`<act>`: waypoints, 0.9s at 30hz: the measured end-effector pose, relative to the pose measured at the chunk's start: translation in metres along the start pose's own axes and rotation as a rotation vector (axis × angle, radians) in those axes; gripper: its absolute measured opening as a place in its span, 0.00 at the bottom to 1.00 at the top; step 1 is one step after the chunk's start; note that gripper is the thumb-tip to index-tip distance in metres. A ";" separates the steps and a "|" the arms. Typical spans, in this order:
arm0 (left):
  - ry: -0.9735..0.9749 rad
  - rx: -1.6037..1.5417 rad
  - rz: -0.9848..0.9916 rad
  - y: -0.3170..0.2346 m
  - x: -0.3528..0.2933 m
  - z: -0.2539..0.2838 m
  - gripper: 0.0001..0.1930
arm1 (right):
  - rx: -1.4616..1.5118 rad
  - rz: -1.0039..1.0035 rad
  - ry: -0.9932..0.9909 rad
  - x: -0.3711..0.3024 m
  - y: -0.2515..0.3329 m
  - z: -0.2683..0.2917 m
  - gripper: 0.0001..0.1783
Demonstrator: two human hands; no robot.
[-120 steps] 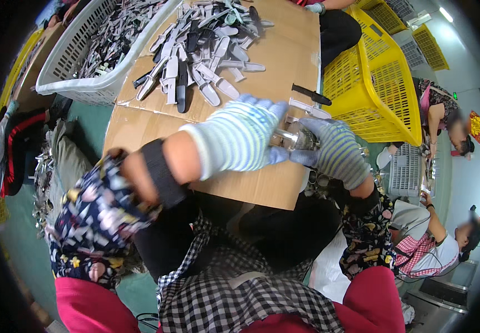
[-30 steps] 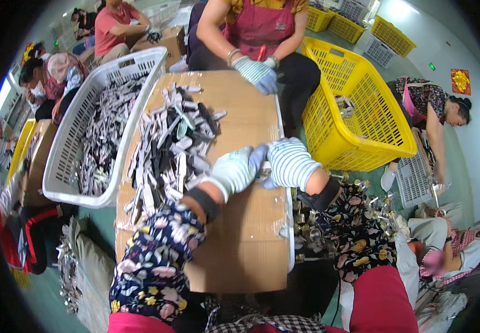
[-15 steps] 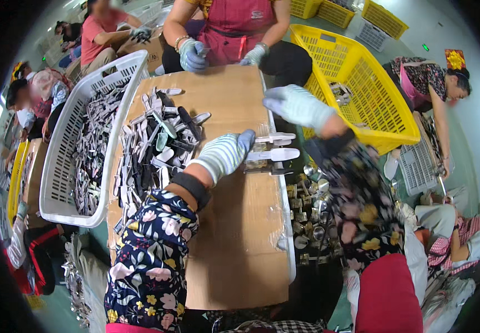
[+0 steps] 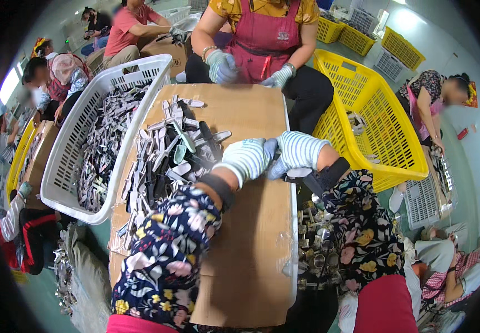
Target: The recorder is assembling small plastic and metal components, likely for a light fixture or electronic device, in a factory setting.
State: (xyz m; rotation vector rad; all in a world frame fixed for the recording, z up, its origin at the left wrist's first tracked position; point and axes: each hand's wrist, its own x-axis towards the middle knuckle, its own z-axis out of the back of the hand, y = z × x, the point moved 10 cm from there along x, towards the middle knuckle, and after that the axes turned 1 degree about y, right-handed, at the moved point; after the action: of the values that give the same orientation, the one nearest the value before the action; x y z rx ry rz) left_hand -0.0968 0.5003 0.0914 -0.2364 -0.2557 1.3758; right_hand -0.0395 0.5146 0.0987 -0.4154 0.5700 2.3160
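Note:
My left hand (image 4: pixel 246 160), in a striped knitted glove, is closed above the right part of the cardboard sheet (image 4: pixel 245 250). Against its fingertips, at the sheet's right edge, is my right hand (image 4: pixel 302 152), gloved the same way and closed too. What the fingers grip is mostly covered by the gloves. A pale end of a slim handle-like piece (image 4: pixel 300 172) shows just below my right hand. Left of my left hand lies a heap of slim plastic handle-like pieces (image 4: pixel 165 150), grey, black and pale green.
A white basket (image 4: pixel 165 69) full of similar pieces stands at the left. Beyond the right edge is a yellow basket (image 4: pixel 401 172) with a few parts inside. Metal round parts (image 4: pixel 317 244) lie below it. Across sits a co-worker in a red apron (image 4: pixel 265 41), wearing gloves.
My right hand has moved in from the upper right to meet my left, which has shifted slightly right. The pieces on the sheet's right edge are now mostly hidden behind the hands.

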 end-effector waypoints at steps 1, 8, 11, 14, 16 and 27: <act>0.145 0.000 0.026 0.006 0.003 0.000 0.15 | -0.134 -0.034 -0.069 0.004 0.003 0.007 0.30; 0.054 -0.302 0.218 0.056 0.045 -0.028 0.20 | -0.505 -0.113 -0.390 0.014 0.016 0.023 0.33; -0.036 -0.195 0.142 0.028 0.030 -0.009 0.31 | -0.282 -0.070 -0.044 0.046 -0.022 0.021 0.30; -0.005 -0.221 0.218 0.055 0.043 -0.011 0.27 | -0.066 -0.023 0.240 0.057 -0.011 0.010 0.35; -0.009 -0.224 0.237 0.071 0.039 -0.005 0.23 | -0.344 0.114 -0.369 0.037 0.027 0.050 0.38; 0.087 -0.157 0.103 0.006 -0.038 -0.015 0.24 | -0.404 -0.067 -0.164 -0.020 0.047 -0.006 0.38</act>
State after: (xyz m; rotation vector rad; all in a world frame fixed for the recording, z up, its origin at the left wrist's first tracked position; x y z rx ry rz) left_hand -0.1039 0.4639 0.0740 -0.4441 -0.2825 1.4449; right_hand -0.0577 0.4693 0.1158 -0.4175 0.0039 2.3701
